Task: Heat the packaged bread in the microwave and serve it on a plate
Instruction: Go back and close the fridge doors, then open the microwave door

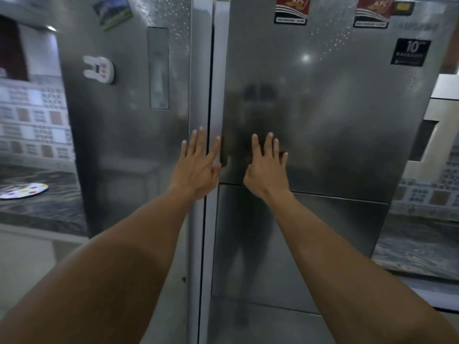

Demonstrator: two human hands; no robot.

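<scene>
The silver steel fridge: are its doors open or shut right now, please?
Shut: the silver steel left door and right door sit flush, only a thin dark seam between them.

Near the top of the frame, a red sticker (291,8) on the fridge door (323,115) says "KFC". A second red sticker (372,11) to its right says "KFC" too. In the upper right, a black sticker (411,52) shows a big "10".
</scene>
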